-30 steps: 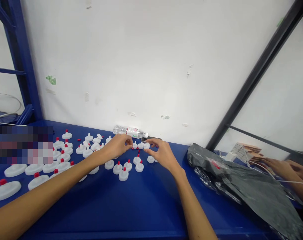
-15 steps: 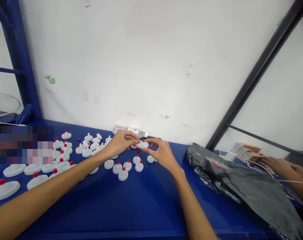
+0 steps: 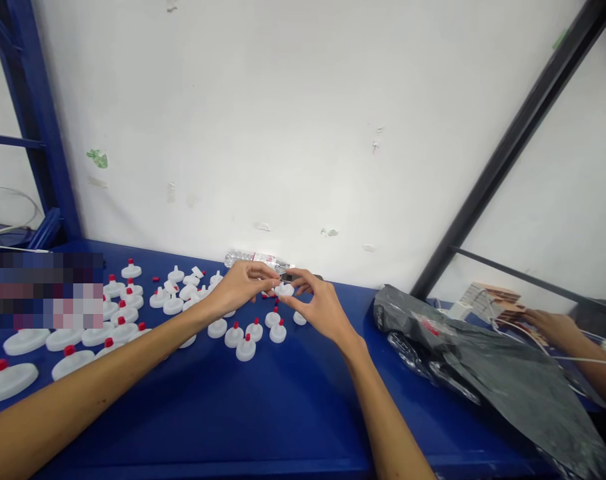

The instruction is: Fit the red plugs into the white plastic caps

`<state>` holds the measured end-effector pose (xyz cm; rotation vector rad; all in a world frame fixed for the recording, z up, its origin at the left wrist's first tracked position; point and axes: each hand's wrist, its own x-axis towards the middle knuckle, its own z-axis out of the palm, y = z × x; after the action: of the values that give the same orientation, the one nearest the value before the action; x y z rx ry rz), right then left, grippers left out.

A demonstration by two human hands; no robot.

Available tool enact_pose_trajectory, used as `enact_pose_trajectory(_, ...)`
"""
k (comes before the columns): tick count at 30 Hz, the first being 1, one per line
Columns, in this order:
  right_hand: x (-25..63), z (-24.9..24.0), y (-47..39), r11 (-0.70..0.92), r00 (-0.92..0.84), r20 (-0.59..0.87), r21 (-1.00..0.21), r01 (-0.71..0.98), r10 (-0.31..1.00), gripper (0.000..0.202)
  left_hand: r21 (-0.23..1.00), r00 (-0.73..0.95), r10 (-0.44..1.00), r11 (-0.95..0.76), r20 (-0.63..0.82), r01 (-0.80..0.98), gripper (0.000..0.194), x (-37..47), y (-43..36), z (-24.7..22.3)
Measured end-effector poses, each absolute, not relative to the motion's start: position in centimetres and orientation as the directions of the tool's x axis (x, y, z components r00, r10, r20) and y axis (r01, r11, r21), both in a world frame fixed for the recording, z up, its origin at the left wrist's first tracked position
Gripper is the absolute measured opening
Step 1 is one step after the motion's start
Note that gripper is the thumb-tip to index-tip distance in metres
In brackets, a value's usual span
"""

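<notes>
Near the back of the blue table, my left hand (image 3: pixel 245 288) and my right hand (image 3: pixel 315 300) meet around a small white round piece (image 3: pixel 284 289). The fingers of both hands are closed on it, thumbs toward me. Its top is partly hidden by the fingertips. Just in front of my hands stand several white discs with red caps, one of them a capped disc (image 3: pixel 245 348). Left of my left hand are white discs without caps, such as an uncapped disc (image 3: pixel 175 274). Small red pieces lie behind and beneath my fingers.
A clear bottle (image 3: pixel 255 259) lies against the wall behind my hands. Many larger capped discs (image 3: pixel 10 383) spread over the left of the blue table (image 3: pixel 263 420). A grey plastic bag (image 3: pixel 483 360) covers the right side. Beyond it, another person's hand (image 3: pixel 553 328) touches stacked brown-and-white pieces (image 3: pixel 487 303).
My right fingertips have shifted slightly over the white piece, which stays between my hands. At the right, the other person's arms have moved, and one arm shows more plainly.
</notes>
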<state>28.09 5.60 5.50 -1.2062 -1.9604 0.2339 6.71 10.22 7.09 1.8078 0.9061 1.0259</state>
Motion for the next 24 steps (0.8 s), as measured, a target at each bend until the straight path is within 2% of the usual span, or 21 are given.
enact_pose_trajectory(3,27.5,5.8,5.0,0.542,-0.27,0.525,-0.476,0.693,0.807,0.057,0.916,0.39,0.874,-0.371,0.289,0.153,0.049,6.7,10.1,7.2)
enact_pose_trajectory(7,26.7,5.9,4.6,0.556,-0.328,0.528,-0.36,0.749,0.784,0.042,0.922,0.395,0.872,-0.364,0.288,0.133,0.059,6.8,10.0,7.1)
enact_pose_trajectory(11,27.0,6.1,5.0,0.494,-0.265,0.53,-0.355,0.793,0.806,0.042,0.922,0.394,0.878,-0.355,0.273,0.152,0.057,6.9,10.1,7.0)
enact_pose_trajectory(14,28.6,6.5,5.4,0.356,-0.13,0.528,-0.354,0.865,0.839,0.046,0.914,0.378,0.89,-0.349,0.254,0.206,0.046,6.8,10.5,6.8)
enact_pose_trajectory(17,30.9,6.9,5.6,0.138,0.052,0.498,-0.337,0.931,0.866,0.043,0.893,0.364,0.901,-0.35,0.237,0.284,0.036,6.7,10.9,6.4)
enact_pose_trajectory(21,33.7,6.8,5.9,-0.162,0.269,0.415,-0.275,0.948,0.869,0.043,0.866,0.373,0.903,-0.352,0.213,0.356,0.032,6.6,11.3,6.0)
enact_pose_trajectory(24,34.6,6.1,6.2,-0.294,0.349,0.313,-0.209,0.933,0.883,0.041,0.848,0.384,0.9,-0.359,0.205,0.389,0.031,6.7,11.2,5.9)
